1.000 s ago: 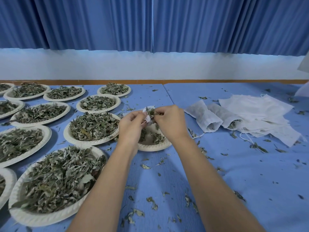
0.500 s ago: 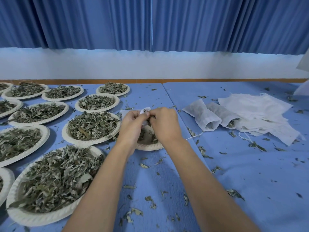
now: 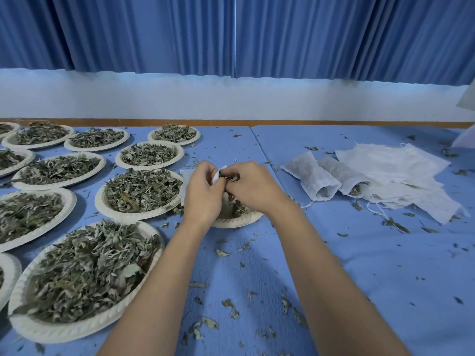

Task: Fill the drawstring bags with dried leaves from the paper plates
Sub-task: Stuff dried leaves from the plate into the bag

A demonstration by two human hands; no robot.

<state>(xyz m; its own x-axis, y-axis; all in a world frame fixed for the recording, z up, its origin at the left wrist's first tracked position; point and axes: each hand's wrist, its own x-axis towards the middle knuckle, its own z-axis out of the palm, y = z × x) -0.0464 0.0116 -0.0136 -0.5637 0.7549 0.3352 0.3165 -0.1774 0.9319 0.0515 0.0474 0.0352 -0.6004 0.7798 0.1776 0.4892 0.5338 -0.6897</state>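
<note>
Drawstring bag point(image 3: 222, 173), white, one: mid-table, pinched between left hand point(image 3: 203, 194) and right hand point(image 3: 253, 187), both with fingers curled tight on its top edge. It is mostly hidden by the hands. Only a white corner shows, pointing up and away; long axis cannot be told. Dried leaves point(image 3: 232, 178) show at the fingertips.

Near zone: blue table cover point(image 3: 372, 291), open to the right of the forearms and littered with leaf fragments point(image 3: 232, 308). Near left: large paper plate point(image 3: 64, 333), heaped, rim just beside the left forearm.

Middle zone: small plate point(image 3: 240, 223) directly under the hands, holding few leaves. Left of it, further heaped plates point(image 3: 133, 216) in close rows reaching the left frame edge, with narrow gaps between rims. Right: two filled bags point(image 3: 312, 179), side by side and touching, long axes running far-left to near-right, mouths toward the viewer. A flat pile of empty bags point(image 3: 401, 170) touches them on the right.

Far zone: seam point(image 3: 258, 147) between two table sections; wooden edge strip point(image 3: 231, 122); white wall point(image 3: 231, 98); blue pleated curtain point(image 3: 282, 34).
</note>
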